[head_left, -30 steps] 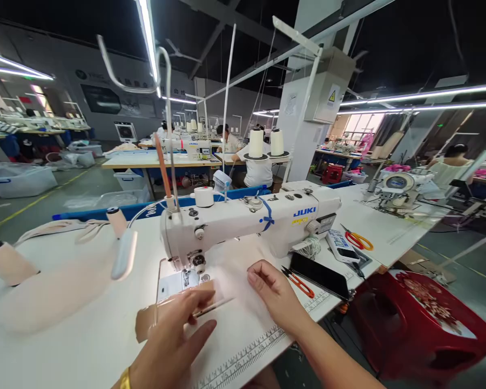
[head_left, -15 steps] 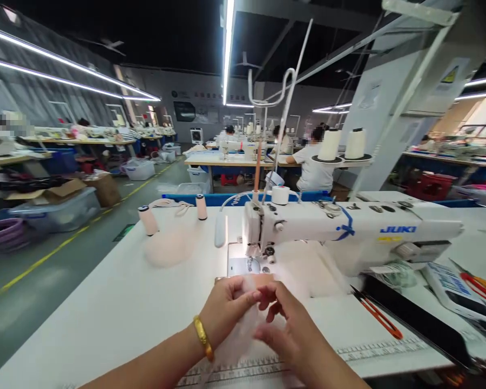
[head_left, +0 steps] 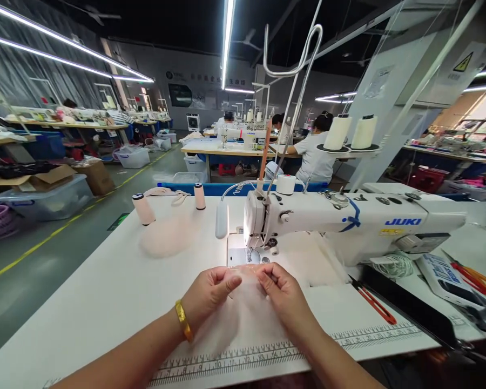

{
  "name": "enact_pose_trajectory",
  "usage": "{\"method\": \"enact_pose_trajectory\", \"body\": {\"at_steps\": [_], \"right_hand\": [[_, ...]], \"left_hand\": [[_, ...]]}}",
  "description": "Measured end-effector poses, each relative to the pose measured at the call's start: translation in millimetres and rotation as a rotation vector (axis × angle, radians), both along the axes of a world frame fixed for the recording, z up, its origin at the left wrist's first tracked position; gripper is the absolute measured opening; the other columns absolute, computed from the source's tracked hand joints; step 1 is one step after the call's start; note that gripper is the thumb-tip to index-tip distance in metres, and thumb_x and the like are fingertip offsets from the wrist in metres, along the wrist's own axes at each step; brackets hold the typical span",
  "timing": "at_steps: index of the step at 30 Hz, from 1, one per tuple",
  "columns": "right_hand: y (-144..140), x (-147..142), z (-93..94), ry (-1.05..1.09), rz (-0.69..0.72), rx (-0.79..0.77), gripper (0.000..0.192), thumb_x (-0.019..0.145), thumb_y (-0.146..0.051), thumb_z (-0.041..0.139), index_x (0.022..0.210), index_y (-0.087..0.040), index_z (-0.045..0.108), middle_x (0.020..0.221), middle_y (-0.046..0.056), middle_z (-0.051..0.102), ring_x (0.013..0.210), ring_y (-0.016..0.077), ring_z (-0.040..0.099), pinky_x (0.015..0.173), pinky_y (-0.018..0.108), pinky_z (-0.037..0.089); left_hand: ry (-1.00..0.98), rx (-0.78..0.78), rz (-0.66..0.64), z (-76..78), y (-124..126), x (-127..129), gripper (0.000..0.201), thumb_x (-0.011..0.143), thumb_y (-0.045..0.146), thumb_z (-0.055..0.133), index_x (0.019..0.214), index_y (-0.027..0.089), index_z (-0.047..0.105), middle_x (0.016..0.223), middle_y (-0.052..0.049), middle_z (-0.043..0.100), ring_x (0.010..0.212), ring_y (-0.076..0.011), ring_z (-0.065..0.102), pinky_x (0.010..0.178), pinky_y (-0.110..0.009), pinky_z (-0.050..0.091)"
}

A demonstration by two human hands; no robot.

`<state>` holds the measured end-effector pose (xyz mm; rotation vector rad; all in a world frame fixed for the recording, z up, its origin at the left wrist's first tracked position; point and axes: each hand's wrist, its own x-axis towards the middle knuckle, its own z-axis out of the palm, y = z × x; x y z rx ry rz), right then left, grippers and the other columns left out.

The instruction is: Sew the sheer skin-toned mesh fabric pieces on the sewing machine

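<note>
A garment workshop under long ceiling strip lights, with rows of sewing stations running back through the upper half of the frame. In the foreground, a white work table point(head_left: 105, 302) with a printed ruler scale point(head_left: 243, 359) along its near edge. One white sewing machine point(head_left: 348, 221), its arm lying left to right across centre frame, needle end at the left. At lower centre, one piece of sheer white fabric point(head_left: 243, 319) lies flat on the table just in front of the needle plate; its outline is too faint to give a long axis. The left hand point(head_left: 210, 294), a gold bangle point(head_left: 184, 320) on its wrist, and the right hand point(head_left: 281, 292) each pinch the far edge of the fabric between thumb and curled fingers, the two hands close together but apart. Two small thread spools point(head_left: 143, 209) stand upright at upper left of the table, well apart from the hands; two large cream thread cones point(head_left: 350, 132) stand behind the machine. One red-handled thread snip point(head_left: 375, 305) lies at right, pointing diagonally toward the lower right. One pair of orange-handled scissors point(head_left: 476, 278) lies at the far right edge.
</note>
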<state>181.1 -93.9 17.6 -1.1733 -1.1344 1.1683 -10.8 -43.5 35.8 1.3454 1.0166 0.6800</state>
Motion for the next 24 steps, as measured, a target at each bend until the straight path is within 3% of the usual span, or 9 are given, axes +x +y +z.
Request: {"method": "enact_pose_trajectory", "body": {"at_steps": [6, 9, 12, 14, 17, 19, 20, 22, 24], "right_hand": [[0.8, 4.7, -4.2, 0.216, -0.074, -0.078, 0.043, 0.084, -0.06, 0.077, 0.098, -0.022, 0.064, 0.083, 0.0, 0.06, 0.076, 0.0166, 0.055, 0.071, 0.027, 0.044], [-1.2, 8.9, -5.8, 0.197, -0.032, -0.103, 0.044, 0.084, -0.059, 0.078, 0.106, -0.023, 0.066, 0.09, 0.002, 0.064, 0.081, 0.0184, 0.058, 0.076, 0.029, 0.047], [1.4, 33.9, -3.8, 0.068, -0.04, -0.069, 0.042, 0.085, -0.059, 0.076, 0.104, -0.022, 0.068, 0.095, 0.003, 0.066, 0.082, 0.0187, 0.058, 0.075, 0.029, 0.047], [5.0, 65.7, 2.2, -0.09, -0.168, 0.001, 0.042, 0.085, -0.06, 0.073, 0.103, -0.022, 0.068, 0.092, 0.004, 0.065, 0.082, 0.0204, 0.058, 0.075, 0.032, 0.048], [3.2, 109.8, 17.7, -0.464, -0.515, 0.182, 0.039, 0.086, -0.056, 0.068, 0.105, -0.021, 0.067, 0.107, 0.012, 0.066, 0.1, 0.0297, 0.059, 0.086, 0.043, 0.049], [-6.4, 112.9, 26.5, -0.747, -0.721, 0.337, 0.036, 0.087, -0.054, 0.065, 0.101, -0.021, 0.068, 0.115, 0.016, 0.063, 0.109, 0.0353, 0.056, 0.087, 0.047, 0.048], [-12.8, 103.5, 28.6, -0.789, -0.663, 0.37, 0.031, 0.091, -0.051, 0.062, 0.099, -0.022, 0.068, 0.109, 0.015, 0.064, 0.104, 0.0335, 0.057, 0.085, 0.045, 0.048], [-24.7, 67.0, 26.8, -0.68, -0.26, 0.294, 0.026, 0.099, -0.048, 0.055, 0.094, -0.025, 0.065, 0.091, 0.007, 0.066, 0.084, 0.0253, 0.061, 0.075, 0.038, 0.051], [-30.6, 22.2, 19.3, -0.49, 0.069, 0.153, 0.029, 0.093, -0.051, 0.068, 0.106, -0.025, 0.063, 0.096, 0.005, 0.069, 0.081, 0.0226, 0.064, 0.072, 0.034, 0.053]], "left_hand": [[0.121, -0.007, -0.109, 4.5, 22.4, -18.8, 0.065, 0.063, 0.072, 0.08, 0.061, 0.021, 0.04, 0.058, 0.007, 0.042, 0.058, -0.0102, 0.034, 0.056, -0.023, 0.024], [0.182, 0.011, -0.136, 12.5, 29.3, -22.3, 0.056, 0.066, 0.064, 0.079, 0.062, 0.021, 0.043, 0.063, 0.005, 0.05, 0.06, -0.0118, 0.039, 0.057, -0.024, 0.027], [0.226, 0.049, -0.106, 18.7, 31.0, -17.6, 0.054, 0.067, 0.065, 0.076, 0.065, 0.021, 0.045, 0.062, 0.005, 0.052, 0.059, -0.0125, 0.041, 0.057, -0.024, 0.028], [0.216, 0.069, -0.06, 20.2, 30.8, -13.1, 0.055, 0.067, 0.069, 0.074, 0.064, 0.022, 0.045, 0.062, 0.005, 0.051, 0.059, -0.0127, 0.042, 0.056, -0.024, 0.028], [0.178, 0.049, 0.019, 17.6, 29.3, -7.3, 0.059, 0.067, 0.074, 0.071, 0.065, 0.022, 0.045, 0.061, 0.006, 0.048, 0.058, -0.0119, 0.04, 0.056, -0.023, 0.03], [0.149, 0.054, 0.064, 13.0, 26.4, -2.0, 0.06, 0.069, 0.077, 0.068, 0.065, 0.022, 0.044, 0.059, 0.007, 0.044, 0.055, -0.0115, 0.039, 0.054, -0.024, 0.031], [0.134, 0.067, 0.085, 10.3, 23.9, 2.0, 0.06, 0.071, 0.078, 0.066, 0.065, 0.023, 0.043, 0.057, 0.007, 0.043, 0.054, -0.0117, 0.039, 0.054, -0.025, 0.032], [0.12, 0.114, 0.123, 5.2, 16.4, 12.5, 0.06, 0.074, 0.078, 0.064, 0.064, 0.023, 0.042, 0.054, 0.008, 0.041, 0.053, -0.0123, 0.039, 0.054, -0.026, 0.034], [0.101, 0.138, 0.143, 2.4, 6.5, 24.2, 0.06, 0.076, 0.079, 0.062, 0.064, 0.023, 0.043, 0.055, 0.007, 0.043, 0.053, -0.0127, 0.041, 0.055, -0.027, 0.036]]}}
